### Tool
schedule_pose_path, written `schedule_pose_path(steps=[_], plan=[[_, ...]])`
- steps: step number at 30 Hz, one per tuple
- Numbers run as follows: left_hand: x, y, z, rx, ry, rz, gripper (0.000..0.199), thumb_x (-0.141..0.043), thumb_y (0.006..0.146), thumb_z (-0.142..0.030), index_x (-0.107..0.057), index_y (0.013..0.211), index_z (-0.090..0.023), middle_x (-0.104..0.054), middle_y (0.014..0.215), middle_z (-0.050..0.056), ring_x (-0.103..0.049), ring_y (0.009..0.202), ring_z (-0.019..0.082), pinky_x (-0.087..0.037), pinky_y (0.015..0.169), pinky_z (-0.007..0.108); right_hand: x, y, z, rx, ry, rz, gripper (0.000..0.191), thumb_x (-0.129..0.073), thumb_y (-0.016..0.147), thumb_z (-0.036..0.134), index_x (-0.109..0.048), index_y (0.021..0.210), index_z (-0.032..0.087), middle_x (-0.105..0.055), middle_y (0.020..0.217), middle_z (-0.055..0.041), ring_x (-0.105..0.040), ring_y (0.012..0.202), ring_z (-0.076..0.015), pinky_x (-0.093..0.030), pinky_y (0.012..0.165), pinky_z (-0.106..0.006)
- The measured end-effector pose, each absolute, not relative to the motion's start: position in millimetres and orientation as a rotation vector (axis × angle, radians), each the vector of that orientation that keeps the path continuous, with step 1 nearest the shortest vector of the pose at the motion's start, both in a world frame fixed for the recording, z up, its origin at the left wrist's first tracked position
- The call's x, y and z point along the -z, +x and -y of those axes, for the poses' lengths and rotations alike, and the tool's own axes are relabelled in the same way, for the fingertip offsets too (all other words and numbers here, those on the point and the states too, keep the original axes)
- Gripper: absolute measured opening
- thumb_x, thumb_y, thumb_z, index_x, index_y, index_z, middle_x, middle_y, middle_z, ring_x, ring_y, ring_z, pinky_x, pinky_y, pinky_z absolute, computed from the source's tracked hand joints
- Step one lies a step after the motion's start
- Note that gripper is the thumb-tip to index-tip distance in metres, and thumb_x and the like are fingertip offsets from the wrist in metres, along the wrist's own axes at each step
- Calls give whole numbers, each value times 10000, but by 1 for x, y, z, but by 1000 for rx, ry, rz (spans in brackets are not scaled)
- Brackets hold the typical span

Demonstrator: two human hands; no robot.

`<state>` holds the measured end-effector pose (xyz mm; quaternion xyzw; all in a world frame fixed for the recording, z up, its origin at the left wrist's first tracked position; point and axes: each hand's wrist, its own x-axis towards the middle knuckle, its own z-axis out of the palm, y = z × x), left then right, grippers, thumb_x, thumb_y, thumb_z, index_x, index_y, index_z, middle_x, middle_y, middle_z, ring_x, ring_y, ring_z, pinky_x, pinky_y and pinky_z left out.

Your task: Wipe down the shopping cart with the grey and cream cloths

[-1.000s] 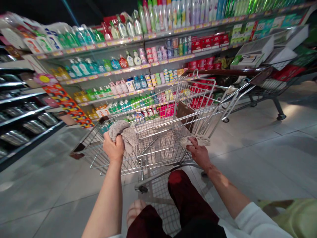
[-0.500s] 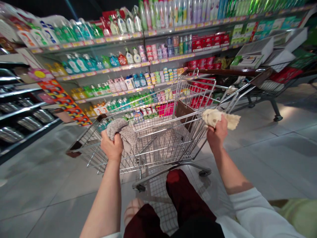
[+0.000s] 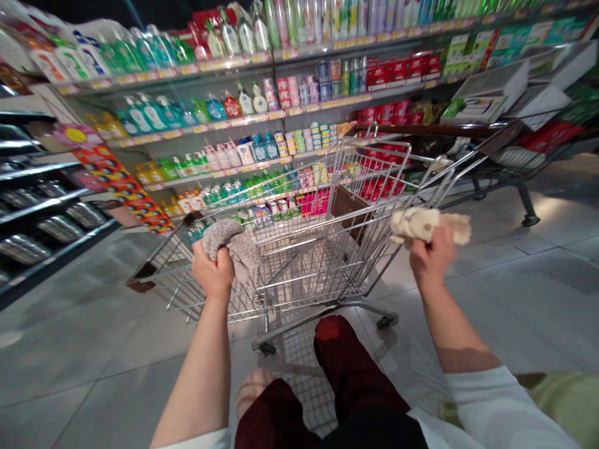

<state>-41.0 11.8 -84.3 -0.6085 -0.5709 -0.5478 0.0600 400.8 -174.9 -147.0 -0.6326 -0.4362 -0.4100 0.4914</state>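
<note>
A wire shopping cart [image 3: 304, 274] stands sideways right in front of my knees. My left hand [image 3: 213, 271] is closed around a grey dotted cloth [image 3: 229, 240], which lies over the cart's near top rail toward its left end. Off to the right, my right hand [image 3: 435, 255] grips a cream cloth [image 3: 416, 224] with darker spots. That cloth is bunched near the cart's handle end, one end sticking out to the right past my fingers. Whether it touches the cart's rail I cannot tell.
Shelves of bottles [image 3: 154, 118] and boxes run behind the cart. A second cart [image 3: 519, 162] loaded with white boxes [image 3: 491, 87] stands at the right. On the left is a rack of metal goods [image 3: 60, 231], with an orange display strip [image 3: 121, 187] beside it.
My right hand has moved to the right with the cream cloth, away from the cart's rail. My left hand keeps hold of the grey cloth at nearly the same spot.
</note>
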Motion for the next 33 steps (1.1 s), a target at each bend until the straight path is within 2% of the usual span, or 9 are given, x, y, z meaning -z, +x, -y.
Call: schedule_pose_path(steps=[3,6,10,12,15,18,22,28,33], plan=[[84,-40,-11,1676,-1829,1724,336,-467,789,-350,-578,1065,-194,-601,844,53,-591,807,240,-433,761,334,109,428,161,1094,-1498,869,439,-462,839,185,-599,1248,103,-537,1300,-175,-498,1256,-240,-437,1064,-390],[84,-40,-11,1675,-1834,1725,332,-471,789,-352,-580,1060,-195,-597,841,51,-588,806,238,-433,762,333,118,433,148,1076,-1477,895,419,-456,825,191,-619,1200,99,-569,1225,-154,-527,1206,-235,-465,1029,-400],[83,-40,-11,1671,-1837,1718,318,-468,794,-357,-577,1046,-197,-592,831,44,-581,792,232,-422,747,328,188,413,148,1001,-1588,976,410,-463,808,194,-596,1190,129,-526,1303,-144,-504,1203,-249,-474,1003,-431],[83,-39,-11,1667,-1839,1712,307,-462,796,-355,-575,1037,-201,-594,839,43,-577,796,230,-417,745,324,228,397,156,934,-1638,1088,351,-480,803,191,-608,1129,164,-519,1321,-127,-497,1196,-231,-467,1016,-404],[82,-39,-10,1659,-1848,1724,297,-463,795,-348,-574,1030,-203,-593,831,41,-573,794,229,-415,748,323,276,374,169,854,-1678,1213,319,-483,804,178,-614,1094,162,-547,1275,-127,-511,1165,-215,-492,983,-382],[82,-39,-11,1656,-1858,1724,294,-468,794,-345,-570,1030,-203,-594,828,45,-573,793,234,-410,748,325,303,359,179,808,-1682,1300,299,-462,787,155,-639,1027,163,-586,1224,-96,-543,1108,-194,-530,909,-342],[83,-40,-11,1659,-1850,1709,282,-467,791,-348,-565,1010,-201,-583,800,39,-569,773,230,-393,725,318,305,355,181,772,-1677,1294,290,-450,795,162,-660,993,183,-618,1161,-77,-572,1037,-167,-534,865,-275],[81,-39,-10,1685,-1841,1677,272,-450,776,-333,-564,980,-194,-565,777,25,-551,739,207,-370,697,299,279,362,160,690,-1714,1113,310,-475,874,284,-620,1104,136,-527,1305,-135,-491,1219,-203,-453,1049,-386],[81,-39,-10,1659,-1844,1692,268,-458,778,-332,-569,982,-199,-554,750,11,-538,706,197,-365,683,294,302,344,153,514,-1809,1208,312,-453,861,268,-653,1066,144,-554,1275,-135,-479,1240,-197,-423,1087,-376]])
